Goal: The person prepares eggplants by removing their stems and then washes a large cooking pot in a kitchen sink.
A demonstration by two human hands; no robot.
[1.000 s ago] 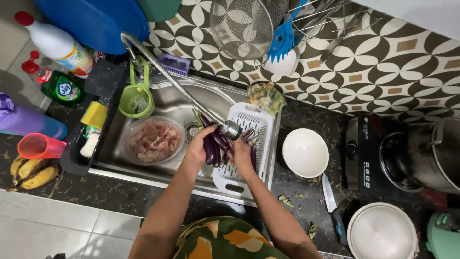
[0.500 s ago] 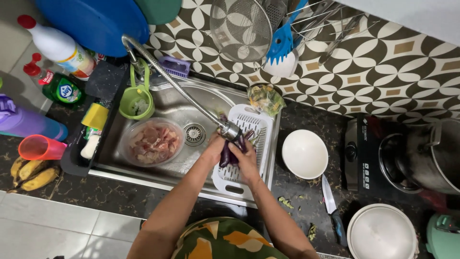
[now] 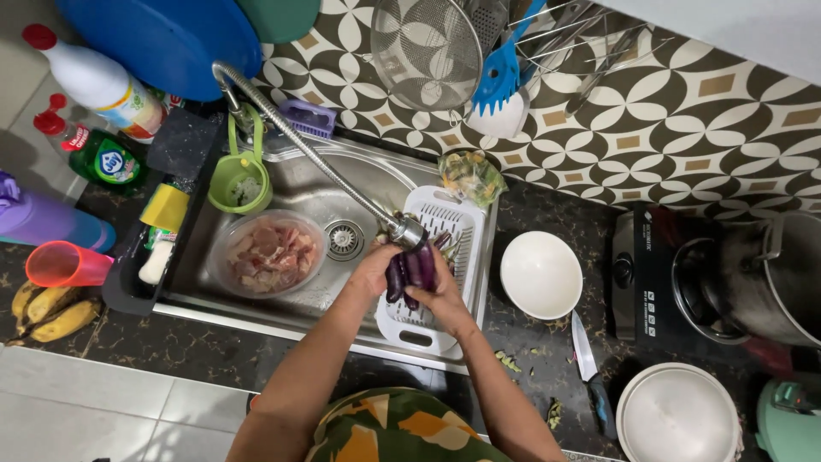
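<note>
We see the steel sink (image 3: 299,184) set in the dark tabletop (image 3: 214,355), with a white slotted basket (image 3: 457,224) across its right side. Over that basket our left hand (image 3: 374,269) and right hand (image 3: 445,295) each keep a closed grip on a bunch of slim purple eggplants (image 3: 410,272), held just under the flexible faucet head (image 3: 409,232). They look glossy and whole, uncut. We judge the rinse underway, not finished; the knife (image 3: 586,359) lies untouched beside the white bowl (image 3: 540,275).
</note>
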